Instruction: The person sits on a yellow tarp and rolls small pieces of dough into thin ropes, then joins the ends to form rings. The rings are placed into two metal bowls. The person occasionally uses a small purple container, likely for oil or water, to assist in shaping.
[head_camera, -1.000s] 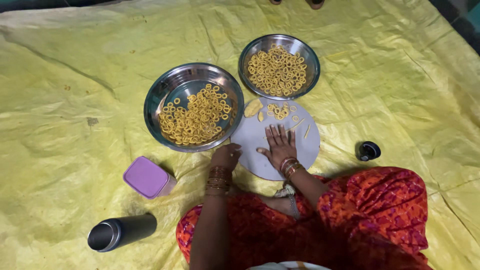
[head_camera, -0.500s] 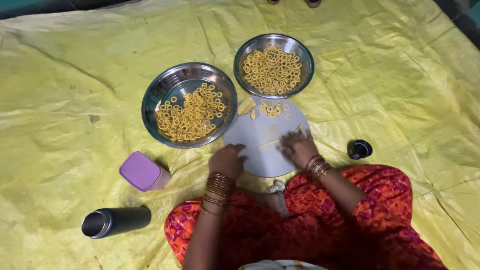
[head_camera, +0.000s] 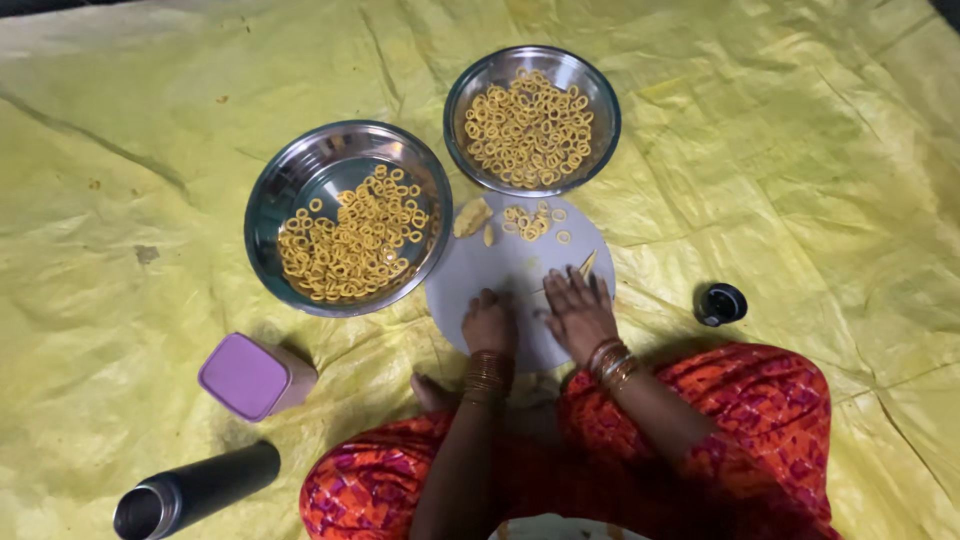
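My left hand (head_camera: 489, 322) rests with curled fingers on the near edge of a round pale board (head_camera: 505, 272); what lies under it is hidden. My right hand (head_camera: 578, 309) lies flat beside it, fingers spread over a thin strip of yellow dough (head_camera: 586, 263) that sticks out past the fingertips. At the board's far edge sit a lump of dough (head_camera: 471, 216) and a few dough rings (head_camera: 530, 222). Two steel bowls stand beyond the board: the left bowl (head_camera: 300, 170) is half covered with dough rings, the right bowl (head_camera: 598, 90) is full of them.
Everything sits on a wrinkled yellow sheet (head_camera: 800, 150). A purple-lidded box (head_camera: 245, 375) lies at my left, a dark open flask (head_camera: 195, 490) on its side near my left knee, and a small black cap (head_camera: 721, 304) to the right. My red patterned lap (head_camera: 760, 420) fills the bottom.
Both hands have come together again at the board's near edge; half a second ago the right hand was farther right. The view has shifted slightly.
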